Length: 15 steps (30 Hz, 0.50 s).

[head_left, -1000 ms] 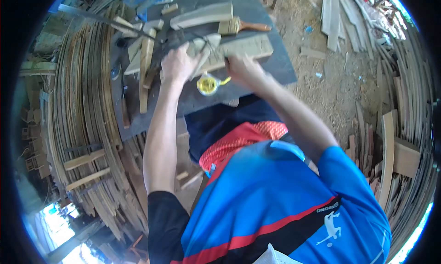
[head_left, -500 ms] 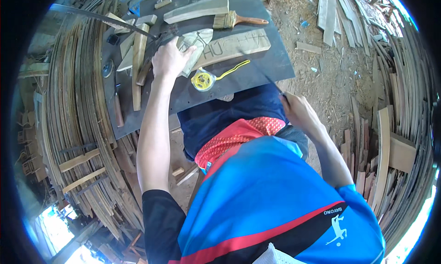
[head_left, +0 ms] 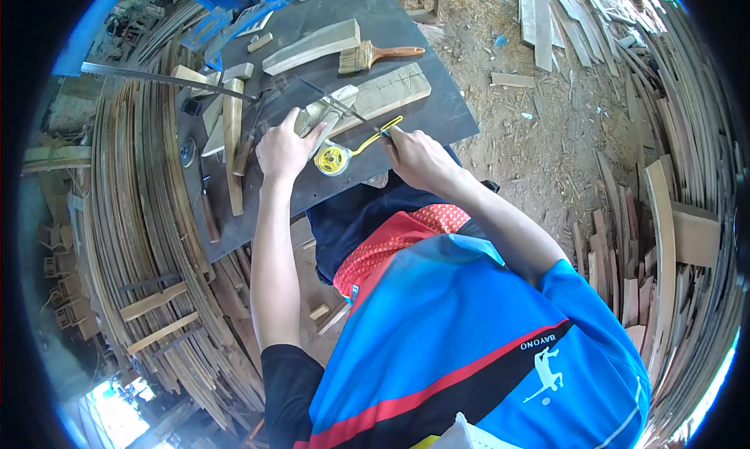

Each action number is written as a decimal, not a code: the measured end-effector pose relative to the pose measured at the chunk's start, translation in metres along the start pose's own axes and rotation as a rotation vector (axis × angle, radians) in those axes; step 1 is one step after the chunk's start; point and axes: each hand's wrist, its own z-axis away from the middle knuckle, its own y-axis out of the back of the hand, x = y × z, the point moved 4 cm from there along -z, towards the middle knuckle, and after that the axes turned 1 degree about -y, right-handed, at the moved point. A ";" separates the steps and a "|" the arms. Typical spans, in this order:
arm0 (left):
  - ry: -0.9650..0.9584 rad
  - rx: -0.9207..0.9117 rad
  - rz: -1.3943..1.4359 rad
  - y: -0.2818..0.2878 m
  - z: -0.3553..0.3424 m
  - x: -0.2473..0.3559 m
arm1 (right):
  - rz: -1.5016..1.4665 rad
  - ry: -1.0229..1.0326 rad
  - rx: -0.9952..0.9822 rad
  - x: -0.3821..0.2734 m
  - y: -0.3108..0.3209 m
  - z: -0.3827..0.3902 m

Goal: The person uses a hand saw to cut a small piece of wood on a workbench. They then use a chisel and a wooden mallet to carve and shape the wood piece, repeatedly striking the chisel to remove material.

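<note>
My left hand point(head_left: 284, 146) grips a small pale wood piece point(head_left: 341, 100) between thumb and fingers. That piece lies at a slant against a longer pale wood block point(head_left: 394, 89) on the dark table. In my right hand point(head_left: 423, 160) is a long, thin, dark file-like tool point(head_left: 353, 113). Its shaft crosses over the small wood piece; contact is hard to tell. Just under the tool lies a yellow tape measure point(head_left: 331, 160), its yellow strap running toward my right hand. My left palm and some fingertips are hidden.
A paintbrush point(head_left: 391, 53) and a shaped wood block point(head_left: 312, 46) lie farther back on the table point(head_left: 449, 117). Wood sticks point(head_left: 233, 148) and a wood-handled tool point(head_left: 208, 214) are at left. A long metal blade point(head_left: 168, 79) juts leftward. Stacked planks point(head_left: 129, 199) flank the table.
My right hand has moved left and forward from beyond the table's edge, bringing the tool over the small wood piece. The left hand stays at that piece while the view has shifted.
</note>
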 end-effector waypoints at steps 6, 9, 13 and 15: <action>0.026 0.002 -0.017 -0.001 0.005 0.000 | 0.012 -0.001 0.001 -0.004 -0.008 0.003; 0.030 -0.011 -0.018 0.002 0.004 0.004 | 0.022 -0.001 0.006 -0.005 -0.005 0.004; 0.024 -0.011 -0.002 0.004 0.003 0.007 | 0.033 -0.018 -0.002 -0.006 -0.004 0.007; 0.025 -0.005 -0.009 0.004 0.003 0.006 | 0.062 -0.021 0.012 -0.007 -0.005 0.009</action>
